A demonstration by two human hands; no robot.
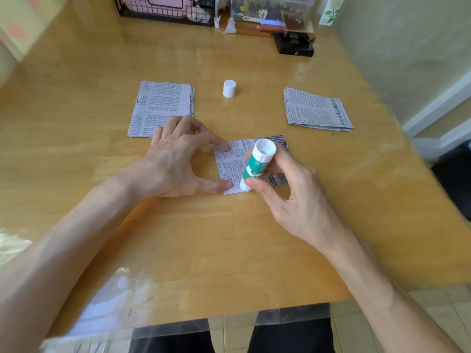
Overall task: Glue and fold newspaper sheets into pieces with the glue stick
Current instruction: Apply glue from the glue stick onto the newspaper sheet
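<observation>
A small newspaper sheet (230, 165) lies flat at the middle of the wooden table (229, 238). My left hand (175, 159) presses its left edge with the index fingertip and the thumb tip, fingers spread. My right hand (288, 189) grips a green-and-white glue stick (256, 165), tilted, with its lower tip on the sheet near the front edge. The stick's white cap (229, 88) stands upright farther back on the table.
A stack of newspaper pieces (163, 108) lies at the back left, partly behind my left hand. Another stack (317, 110) lies at the back right. A black wire basket (165, 8), a clear box (275, 8) and a black object (294, 44) line the far edge.
</observation>
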